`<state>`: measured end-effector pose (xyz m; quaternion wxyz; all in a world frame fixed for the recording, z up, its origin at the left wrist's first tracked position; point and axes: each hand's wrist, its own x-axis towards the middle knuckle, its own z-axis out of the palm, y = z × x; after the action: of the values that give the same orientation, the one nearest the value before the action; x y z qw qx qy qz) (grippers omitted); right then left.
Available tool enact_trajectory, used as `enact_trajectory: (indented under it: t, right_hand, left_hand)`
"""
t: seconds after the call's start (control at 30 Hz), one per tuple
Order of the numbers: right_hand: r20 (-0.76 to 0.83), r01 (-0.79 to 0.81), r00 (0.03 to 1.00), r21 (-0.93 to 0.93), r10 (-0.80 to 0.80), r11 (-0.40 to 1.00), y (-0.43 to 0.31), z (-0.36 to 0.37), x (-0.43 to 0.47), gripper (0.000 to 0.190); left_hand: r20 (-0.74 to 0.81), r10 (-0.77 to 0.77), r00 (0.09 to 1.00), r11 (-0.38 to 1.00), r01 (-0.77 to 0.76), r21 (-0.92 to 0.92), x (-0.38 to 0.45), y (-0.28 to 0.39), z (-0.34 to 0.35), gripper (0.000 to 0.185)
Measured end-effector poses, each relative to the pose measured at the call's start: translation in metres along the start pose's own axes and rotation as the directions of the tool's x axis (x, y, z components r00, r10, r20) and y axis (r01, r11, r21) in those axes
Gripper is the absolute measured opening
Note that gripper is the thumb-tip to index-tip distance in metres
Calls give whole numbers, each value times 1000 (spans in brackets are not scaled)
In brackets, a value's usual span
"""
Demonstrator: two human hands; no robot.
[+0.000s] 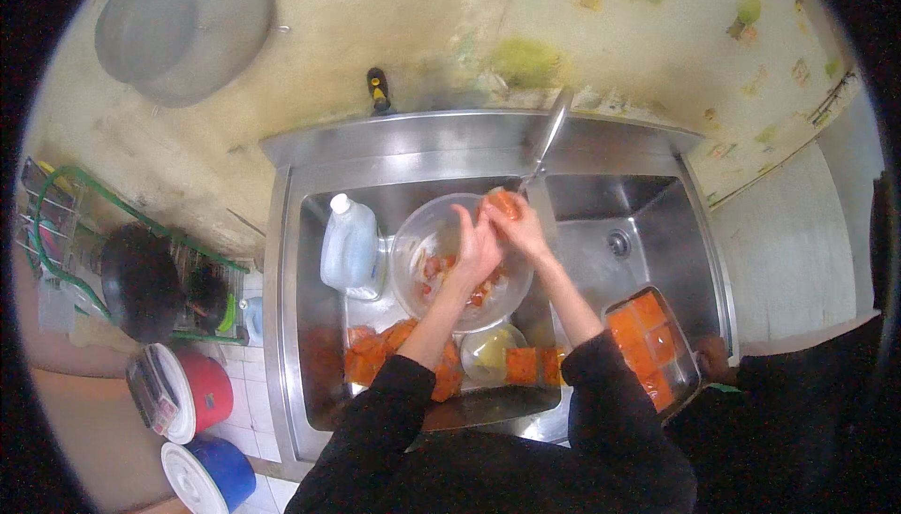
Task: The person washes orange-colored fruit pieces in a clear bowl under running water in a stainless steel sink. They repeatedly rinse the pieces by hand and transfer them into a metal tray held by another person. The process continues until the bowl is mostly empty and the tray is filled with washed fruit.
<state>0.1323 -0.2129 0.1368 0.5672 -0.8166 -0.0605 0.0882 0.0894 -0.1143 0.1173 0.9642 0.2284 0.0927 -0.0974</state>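
Both hands are over a translucent plastic bowl (422, 296) in the left basin of a steel sink. My right hand (519, 225) holds an orange piece of food (502, 203) near the faucet (552, 130), over the bowl's far rim. My left hand (479, 246) is beside it, thumb raised and palm turned to the right, touching or nearly touching the right one; it holds nothing visible. Reddish-orange pieces (438, 267) lie in the bowl. Nearer to me are an orange heap (380, 355), partly behind my left forearm, a small clear bowl (486, 352) and orange packets (522, 366).
A plastic jug (350, 246) stands left of the bowl. At right, another person's hand (712, 359) is at a metal tray (686, 366) of orange blocks. The right basin has a drain (619, 243). Left are a dish rack (141, 208) and lidded buckets (211, 394).
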Motion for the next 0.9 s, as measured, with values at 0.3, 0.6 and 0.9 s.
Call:
enact_trajectory:
  t: [0.3, 0.6, 0.9]
  right_hand:
    - [264, -253, 960, 689, 90, 679, 12, -10, 8, 36]
    - [181, -158, 982, 618, 56, 770, 24, 1, 18, 33]
    - [-54, 442, 774, -667, -631, 600, 33, 6, 21, 29]
  left_hand:
    - [-87, -2, 996, 966, 25, 257, 29, 17, -12, 67]
    - [-81, -82, 993, 992, 89, 92, 30, 9, -18, 61]
    - [-16, -96, 995, 987, 93, -130, 17, 3, -24, 57]
